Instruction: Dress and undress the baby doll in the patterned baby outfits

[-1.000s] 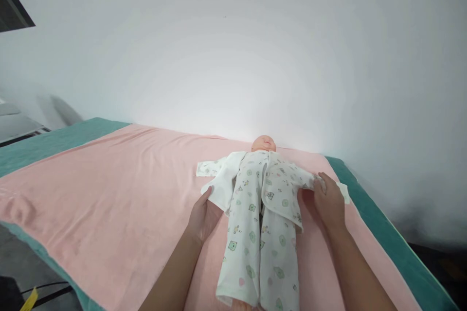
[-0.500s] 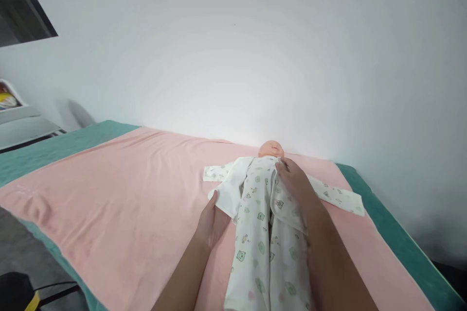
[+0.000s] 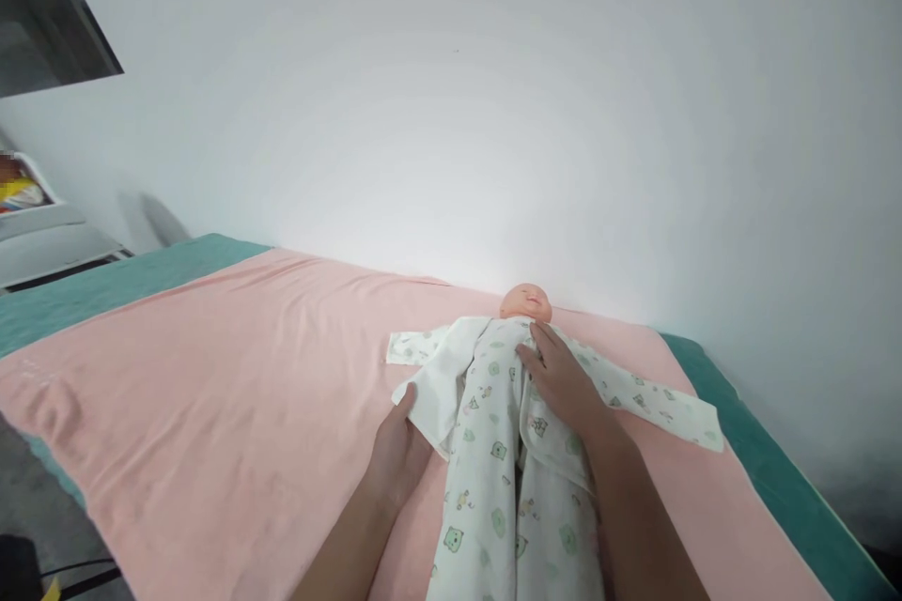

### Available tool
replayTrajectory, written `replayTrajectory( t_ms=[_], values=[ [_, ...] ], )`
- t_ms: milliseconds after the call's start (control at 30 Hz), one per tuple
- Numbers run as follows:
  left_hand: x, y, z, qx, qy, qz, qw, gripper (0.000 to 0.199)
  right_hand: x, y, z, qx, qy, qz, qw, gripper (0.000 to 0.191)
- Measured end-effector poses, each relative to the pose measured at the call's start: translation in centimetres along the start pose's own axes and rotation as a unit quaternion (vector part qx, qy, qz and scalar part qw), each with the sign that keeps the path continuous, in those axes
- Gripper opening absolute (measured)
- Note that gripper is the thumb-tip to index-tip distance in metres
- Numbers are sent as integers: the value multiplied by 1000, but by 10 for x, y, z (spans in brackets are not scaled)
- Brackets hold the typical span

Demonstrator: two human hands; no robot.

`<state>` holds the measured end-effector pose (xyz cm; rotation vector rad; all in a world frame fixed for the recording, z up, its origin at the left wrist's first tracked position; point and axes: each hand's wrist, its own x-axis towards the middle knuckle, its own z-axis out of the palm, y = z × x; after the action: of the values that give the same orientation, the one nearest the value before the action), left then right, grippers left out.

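Note:
A baby doll [image 3: 526,300] lies on its back, its head toward the wall. White printed baby clothes [image 3: 493,451] with green animal figures cover its body, the sleeves spread to both sides. On the left, my left hand [image 3: 400,446] grips the turned-back white front flap [image 3: 445,385] of the baby jacket between thumb and fingers. My right hand [image 3: 560,376] lies on the doll's upper chest just below the chin, fingers stretched out over the cloth. Beneath the right wrist, the other front flap [image 3: 550,432] lies over the trouser part. The doll's arms and legs are hidden by the clothes.
A pink sheet [image 3: 282,413] with creases covers the padded table, whose green edges [image 3: 768,451] show at both sides. Behind stands a white wall [image 3: 451,113]. At the far left are a white piece of furniture [image 3: 56,244] and a dark window [image 3: 49,9].
My right hand has loosened from the collar and its fingers now lie flatter on the chest. The left hand still holds the flap. The view has shifted slightly.

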<state>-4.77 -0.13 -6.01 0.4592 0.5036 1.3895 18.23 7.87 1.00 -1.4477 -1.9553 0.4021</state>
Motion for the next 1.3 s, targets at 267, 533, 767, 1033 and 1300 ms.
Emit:
replayTrajectory(
  t_ms=[267, 533, 767, 1033, 1300],
  values=[
    [-28, 14, 87, 303, -228, 46, 924, 33, 3, 5, -7, 84, -10, 29, 996, 56],
    [68, 19, 95, 497, -5, 175, 850, 22, 7, 13, -16, 178, 112, 101, 972, 34],
    [141, 9, 113, 651, 2, 152, 744, 20, 16, 27, -10, 124, 137, 87, 979, 25],
    [144, 20, 110, 682, -36, 66, 727, 11, 21, 22, -11, 72, 88, 111, 987, 30],
    [151, 7, 120, 636, -11, 99, 766, 11, 20, 27, -12, 33, 66, 92, 993, 37]
  ],
)
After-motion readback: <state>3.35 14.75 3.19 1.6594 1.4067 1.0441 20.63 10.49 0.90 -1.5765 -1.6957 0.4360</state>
